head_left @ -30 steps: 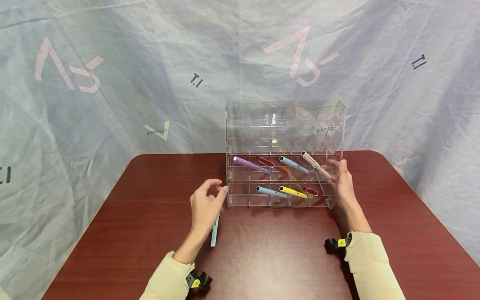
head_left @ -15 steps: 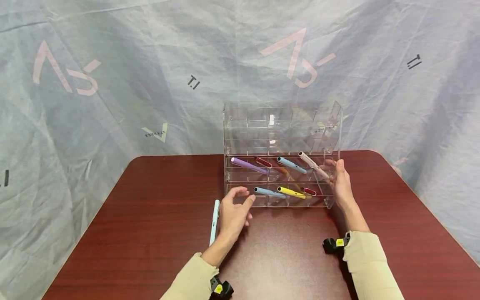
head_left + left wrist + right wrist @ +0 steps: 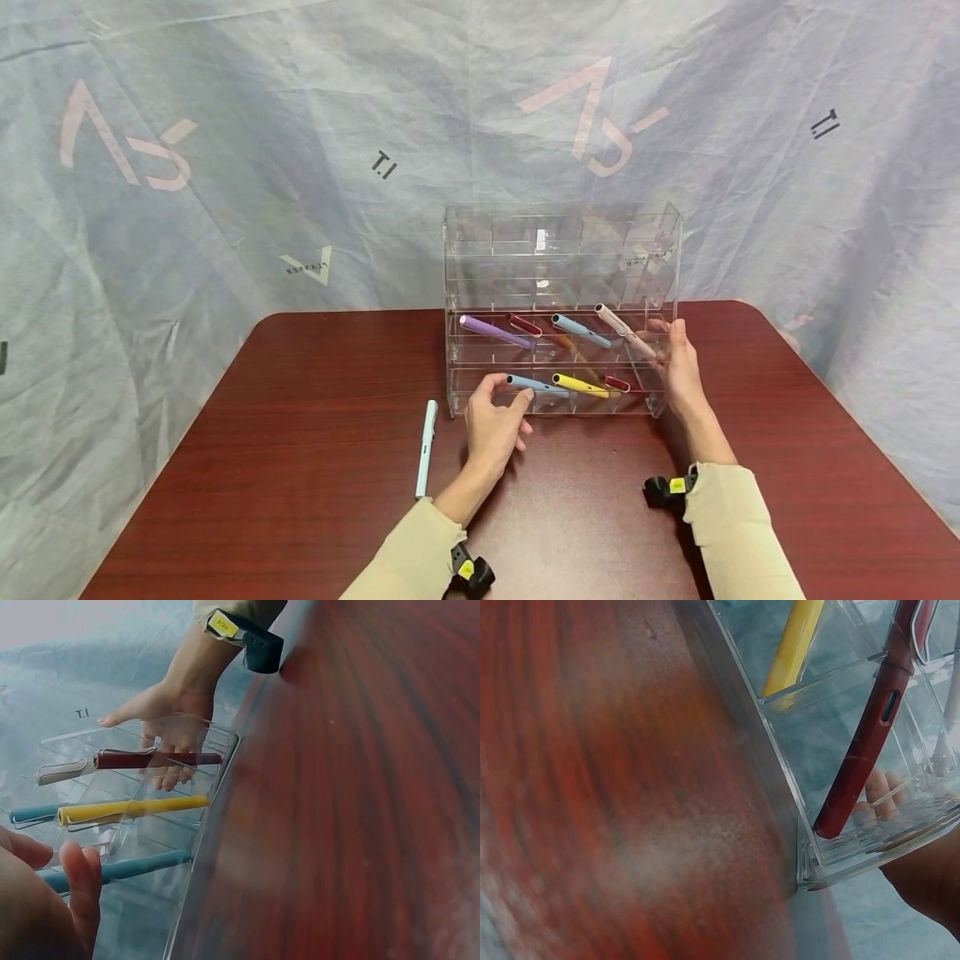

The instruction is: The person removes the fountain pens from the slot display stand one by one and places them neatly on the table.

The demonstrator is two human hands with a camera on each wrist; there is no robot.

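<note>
My left hand is at the lower tier of a clear acrylic pen rack. Its thumb and index finger stand apart at either side of the cap end of a blue pen, also seen in the left wrist view, where fingers overlap that pen. My right hand grips the rack's right side, thumb in front, with fingers showing through the clear plastic in the right wrist view. Beside the blue pen lie a yellow pen and a dark red pen, both slanted in their compartments.
The tier above holds a purple pen, a red pen, a light blue pen and a pale pink pen. A loose pale blue pen lies on the reddish-brown table. Behind hangs a grey cloth.
My left hand has moved right, from beside the rack's left edge to the blue pen in the lower tier, uncovering the loose pale blue pen. The right hand stays on the rack.
</note>
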